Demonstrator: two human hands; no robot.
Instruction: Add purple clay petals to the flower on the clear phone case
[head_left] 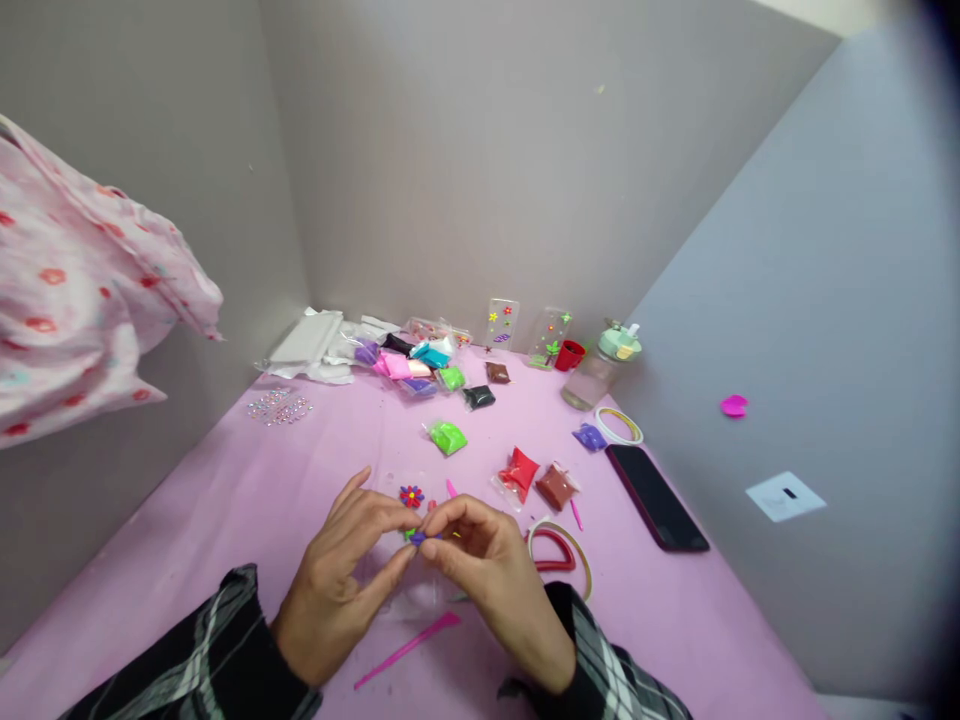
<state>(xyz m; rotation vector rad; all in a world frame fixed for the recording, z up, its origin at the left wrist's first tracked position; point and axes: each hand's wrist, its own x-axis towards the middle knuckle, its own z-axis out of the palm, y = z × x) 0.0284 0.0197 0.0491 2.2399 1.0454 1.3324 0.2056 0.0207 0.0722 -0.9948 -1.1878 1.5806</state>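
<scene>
My left hand (pixel 337 565) and my right hand (pixel 495 565) meet low in the middle of the view. Thumbs and forefingers of both close in around a small piece of blue clay (pixel 418 538), partly hidden by the fingertips. Under my hands lies a clear case (pixel 411 600), a transparent panel on the pink cloth. Just beyond my fingertips, a clay flower (pixel 411 496) with red and blue petals and a yellow centre rests on it. A bit of green clay shows beside the blue piece. Nearer to me lies a pink modelling tool (pixel 409 650).
Clay packets in red (pixel 519 474), brown (pixel 557 486) and green (pixel 448 438) lie beyond my hands. A tape roll (pixel 581 560) and red cutter (pixel 553 550) sit right, near a phone (pixel 656 497). A glass jar (pixel 589 380) and decorated clear cases (pixel 502 323) stand at the back.
</scene>
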